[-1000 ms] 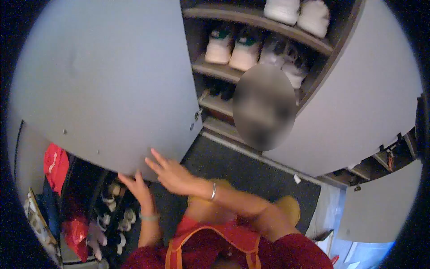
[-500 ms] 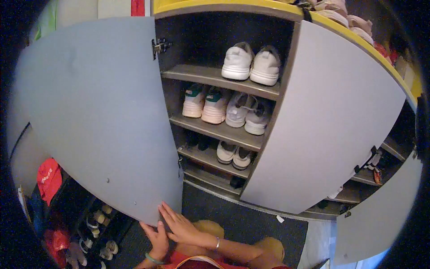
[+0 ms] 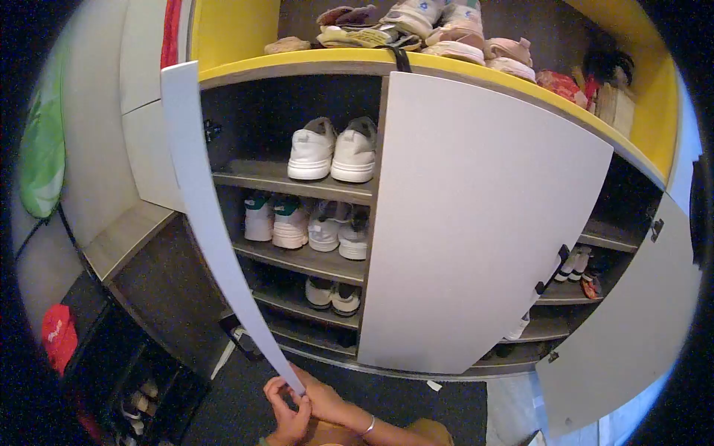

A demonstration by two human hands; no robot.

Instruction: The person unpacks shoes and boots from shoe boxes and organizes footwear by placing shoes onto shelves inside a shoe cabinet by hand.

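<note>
A pale cabinet door (image 3: 216, 238) stands swung out on the left, seen almost edge-on. My left hand (image 3: 288, 416) is at its lower corner, thumb and fingers curled round the edge. On the other side of that corner, my right hand (image 3: 327, 400), with a silver bracelet at the wrist, presses against the door; its fingertips are partly hidden. Inside the open compartment, white sneakers (image 3: 353, 152) sit on the top shelf. Sneakers with green heels (image 3: 290, 223) and grey-white shoes (image 3: 325, 229) share the shelf below. Lower down is a pair of white low shoes (image 3: 320, 292).
A second door (image 3: 476, 223) is closed beside the compartment. Farther right another door (image 3: 617, 327) hangs open. Shoes (image 3: 457, 33) lie on the yellow-edged top. At left are a red cap (image 3: 59, 338) and a low shoe rack (image 3: 134, 372). A dark mat (image 3: 245, 401) covers the floor.
The left door has turned from showing its broad face to nearly edge-on. Both hands have moved with its lower corner, the left now curled at the edge. The view has shifted right.
</note>
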